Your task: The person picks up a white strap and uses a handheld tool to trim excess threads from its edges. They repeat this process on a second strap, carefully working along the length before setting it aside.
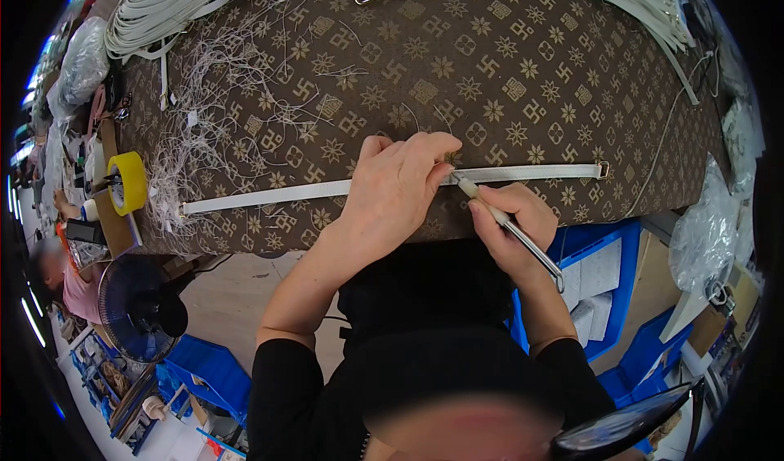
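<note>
A narrow white strap (278,197) with stitched edges lies across the patterned cloth, a small metal buckle (603,170) at its right end. My left hand (398,175) is closed over the middle of the strap, thumb and forefinger pinched together at its edge. In my right hand (516,222) is a slim pen-like tool (523,236) with a silver handle and a pale front part. Its thin tip meets the strap right beside my left fingertips. Two short loose threads (442,118) stick up just beyond my left hand.
Cut white threads (220,93) are heaped on the left of the brown patterned cloth (490,77). Bundles of white straps (175,4) lie along the far edge. Yellow tape (127,183) stands at left, above a fan (143,307). A blue crate (600,281) sits below right.
</note>
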Tool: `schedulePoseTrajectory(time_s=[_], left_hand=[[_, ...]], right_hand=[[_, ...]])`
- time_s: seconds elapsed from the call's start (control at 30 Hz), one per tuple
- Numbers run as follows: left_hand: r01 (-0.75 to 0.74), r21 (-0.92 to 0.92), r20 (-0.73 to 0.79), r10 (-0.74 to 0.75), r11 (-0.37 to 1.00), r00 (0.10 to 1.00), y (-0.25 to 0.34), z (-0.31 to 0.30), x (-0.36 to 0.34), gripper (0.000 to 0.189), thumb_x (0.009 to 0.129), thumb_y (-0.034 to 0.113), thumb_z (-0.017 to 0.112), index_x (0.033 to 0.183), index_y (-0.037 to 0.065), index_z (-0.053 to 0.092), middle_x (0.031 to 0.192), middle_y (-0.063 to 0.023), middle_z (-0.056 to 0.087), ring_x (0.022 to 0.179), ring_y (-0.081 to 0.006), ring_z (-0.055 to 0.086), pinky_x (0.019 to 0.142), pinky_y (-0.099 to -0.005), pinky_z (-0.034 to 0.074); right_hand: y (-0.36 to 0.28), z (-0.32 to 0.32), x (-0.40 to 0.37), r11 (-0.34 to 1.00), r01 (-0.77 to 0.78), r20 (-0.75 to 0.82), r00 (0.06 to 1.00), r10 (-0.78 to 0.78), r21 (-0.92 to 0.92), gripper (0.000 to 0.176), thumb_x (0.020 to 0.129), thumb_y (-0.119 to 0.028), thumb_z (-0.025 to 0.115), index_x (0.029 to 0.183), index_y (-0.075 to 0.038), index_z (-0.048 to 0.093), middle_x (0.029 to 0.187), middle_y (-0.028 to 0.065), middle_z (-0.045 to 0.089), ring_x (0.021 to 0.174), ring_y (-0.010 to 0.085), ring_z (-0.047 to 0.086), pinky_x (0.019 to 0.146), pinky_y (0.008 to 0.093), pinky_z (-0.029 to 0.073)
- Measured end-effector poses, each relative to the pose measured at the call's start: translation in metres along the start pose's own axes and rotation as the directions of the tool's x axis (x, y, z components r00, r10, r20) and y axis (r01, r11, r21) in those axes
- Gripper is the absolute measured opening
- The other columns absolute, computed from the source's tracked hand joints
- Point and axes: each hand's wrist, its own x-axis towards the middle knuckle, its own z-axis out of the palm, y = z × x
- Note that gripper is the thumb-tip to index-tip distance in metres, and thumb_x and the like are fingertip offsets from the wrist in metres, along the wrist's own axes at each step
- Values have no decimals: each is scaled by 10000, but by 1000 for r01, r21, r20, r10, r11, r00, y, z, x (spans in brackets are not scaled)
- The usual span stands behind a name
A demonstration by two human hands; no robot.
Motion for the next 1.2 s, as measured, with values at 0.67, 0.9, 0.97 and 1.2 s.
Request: schedulePoseTrajectory(time_s=[0.67, 0.9, 0.97, 1.2], left_hand=[[-4, -22, -25, 3, 1000, 1000, -1, 1, -2, 333, 794, 23, 696, 1097, 87, 575, 818, -30, 633, 672, -207, 554, 698, -318, 404], [13, -35, -21, -13, 999, 1000, 0, 1, -2, 330, 801, 27, 690, 1102, 86, 569, 813, -32, 636, 679, -213, 560, 728, -324, 407], [31, -40, -13, -31, 999, 999, 1, 1, -2, 326, 803, 30, 689, 1100, 88, 569, 813, -34, 638, 685, -215, 559, 740, -326, 407], [17, -46, 14, -17, 999, 1000, -1, 0, -3, 331, 834, 22, 625, 1132, 101, 504, 832, -17, 611, 735, -181, 604, 734, -346, 386]], right_hand=[[1, 0, 0, 999, 26, 15, 1000, -26, -20, 204, 701, -4, 757, 878, -23, 658, 775, 102, 681, 605, 219, 632, 539, 294, 481], [1, 0, 1, 999, 45, 13, 999, -44, -26, 212, 695, -5, 761, 879, -19, 658, 760, 105, 676, 598, 217, 631, 530, 287, 479], [0, 0, 1, 999, 43, 15, 999, -43, -29, 213, 693, -5, 762, 879, -18, 658, 755, 105, 675, 595, 216, 630, 527, 285, 478], [1, 0, 2, 996, 69, 21, 997, -68, -51, 232, 686, -1, 767, 887, -25, 655, 715, 101, 651, 586, 224, 623, 517, 289, 473]])
